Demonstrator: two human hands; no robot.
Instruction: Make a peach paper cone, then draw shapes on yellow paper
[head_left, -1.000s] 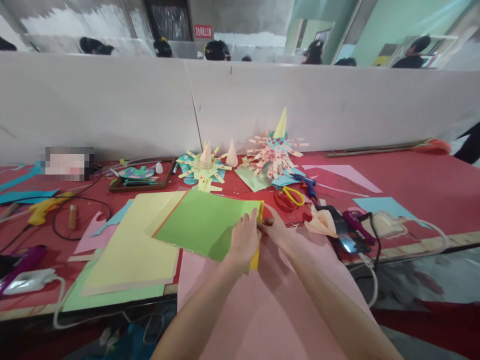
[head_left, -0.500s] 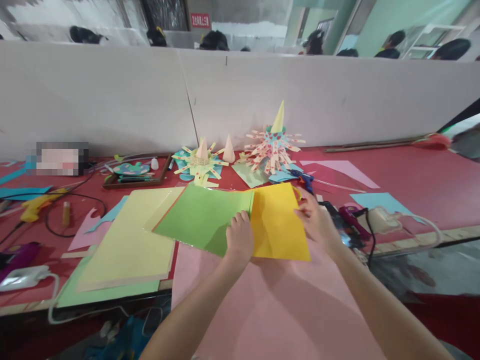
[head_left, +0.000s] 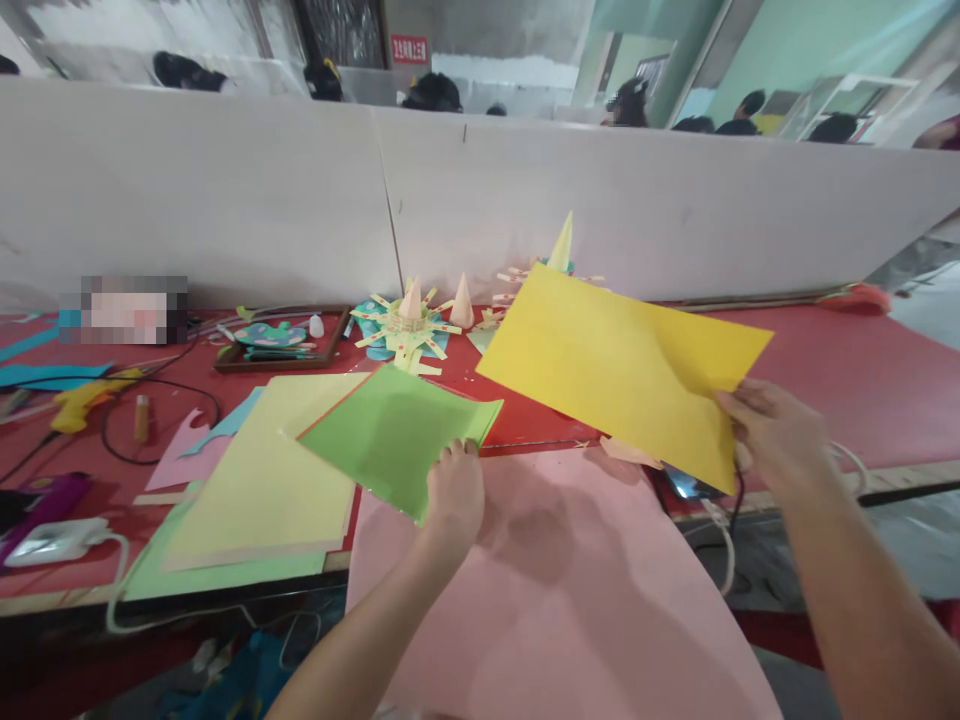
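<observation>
OK so nearest is a big pale pink sheet of paper (head_left: 540,600) draped over the table edge. The left hand (head_left: 456,490) is above it, fingers bent over the near right end of a bright green paper packet in a clear plastic sleeve (head_left: 390,430). Its thumb's hidden, so I can't tell if it's pinching or just pressing.

The right hand (head_left: 776,430) is mostly closed, thumb and fingers nipping one rectangular golden-yellow paper sheet (head_left: 600,350) by its right short edge. That's the key bit imo: the yellow sheet stretches away to the left of that hand, long axis running mostly side to side, right end dipping toward the person. The right hand's the near one; the left sits lower and further left, not touching it. Looks lifted off the red-covered table (head_left: 847,370), partly blocking a dark phone (head_left: 686,484).

Off to the left there's a stack of pale yellow paper sheets (head_left: 255,490). Further back: a spiky pale-yellow paper model (head_left: 409,330), a small peach cone (head_left: 463,303), then a white partition (head_left: 262,190).
</observation>
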